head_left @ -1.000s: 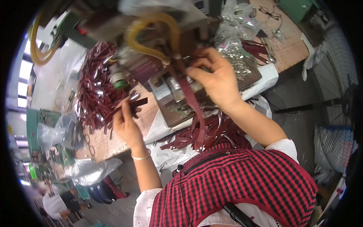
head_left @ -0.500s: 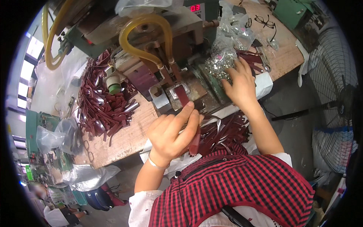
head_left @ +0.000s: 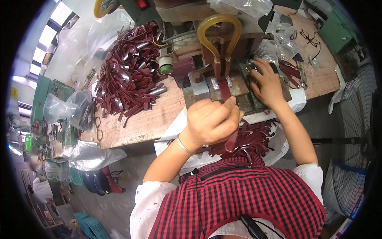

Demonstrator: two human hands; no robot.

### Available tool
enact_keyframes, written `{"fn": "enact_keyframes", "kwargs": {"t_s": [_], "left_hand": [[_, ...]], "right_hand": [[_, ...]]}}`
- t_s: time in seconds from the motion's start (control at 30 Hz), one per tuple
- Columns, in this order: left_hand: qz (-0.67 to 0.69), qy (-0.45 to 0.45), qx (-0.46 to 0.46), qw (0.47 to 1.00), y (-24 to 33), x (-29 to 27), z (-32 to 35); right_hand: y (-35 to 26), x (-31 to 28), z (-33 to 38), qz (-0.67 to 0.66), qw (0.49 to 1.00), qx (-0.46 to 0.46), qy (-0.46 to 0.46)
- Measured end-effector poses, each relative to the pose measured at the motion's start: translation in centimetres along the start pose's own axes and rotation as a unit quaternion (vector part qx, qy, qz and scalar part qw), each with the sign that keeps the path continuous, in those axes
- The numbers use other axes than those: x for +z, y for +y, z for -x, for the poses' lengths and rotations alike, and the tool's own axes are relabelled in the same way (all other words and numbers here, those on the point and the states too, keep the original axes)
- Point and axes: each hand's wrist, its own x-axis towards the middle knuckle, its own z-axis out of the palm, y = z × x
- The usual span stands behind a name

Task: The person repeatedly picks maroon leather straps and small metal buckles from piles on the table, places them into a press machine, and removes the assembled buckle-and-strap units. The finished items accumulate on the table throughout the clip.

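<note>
My left hand (head_left: 213, 121) is closed on a dark red strap (head_left: 225, 91), pinched between thumb and fingers. The strap's far end lies on the small metal seat of a bench press (head_left: 215, 49), just below two upright brown bars. Its near end (head_left: 231, 143) hangs out below my hand. My right hand (head_left: 267, 83) is right of the press bed, fingers bent and apart, at small shiny metal pieces (head_left: 250, 64). Nothing shows in its grasp, though its fingertips partly cover the pieces. More dark red straps (head_left: 254, 137) lie in front of my apron.
A large heap of dark red straps (head_left: 129, 71) covers the table's left part. A yellow hose (head_left: 219, 19) loops above the press. Eyeglasses (head_left: 309, 38), scissors (head_left: 303, 75) and clear plastic bags (head_left: 280, 40) lie at the right. A caged fan (head_left: 354, 135) stands beyond the table's right edge.
The whole view has shifted, so the press appears farther right and higher. My right hand has moved in over the metal pieces, its fingers more bent. My left hand keeps hold of the strap.
</note>
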Motion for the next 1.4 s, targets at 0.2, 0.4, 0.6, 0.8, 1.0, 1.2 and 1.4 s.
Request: {"fn": "enact_keyframes", "kwargs": {"t_s": [0.2,0.4,0.6,0.8,1.0,1.2,1.4], "left_hand": [[0.037,-0.023,-0.176,0.984,3.4,-3.3,3.5],[-0.137,0.073,-0.395,0.905,-0.9,-11.9,10.7],[-0.234,-0.060,-0.397,0.886,-10.8,-14.8,10.5],[-0.378,-0.245,-0.351,0.821,-16.0,-14.3,17.8],[-0.337,-0.123,-0.257,0.897,-14.3,-13.2,16.2],[0.059,0.100,-0.546,0.830,-12.6,-8.2,10.3],[0.356,0.157,-0.585,0.712,-9.8,-5.5,12.5]], "right_hand": [[1.8,0.5,0.2,-0.121,0.965,0.139,0.188],[3.6,-0.1,5.5,-0.537,0.709,0.348,0.295],[-0.1,2.6,0.7,-0.491,0.778,0.310,0.239],[0.1,0.6,1.9,-0.409,0.838,0.300,0.201],[-0.9,-3.4,4.8,-0.440,0.829,0.314,0.146],[-8.3,-4.9,-3.2,-0.476,0.847,0.219,0.086],[-10.9,-2.9,-3.6,-0.570,0.776,0.249,0.105]]}}
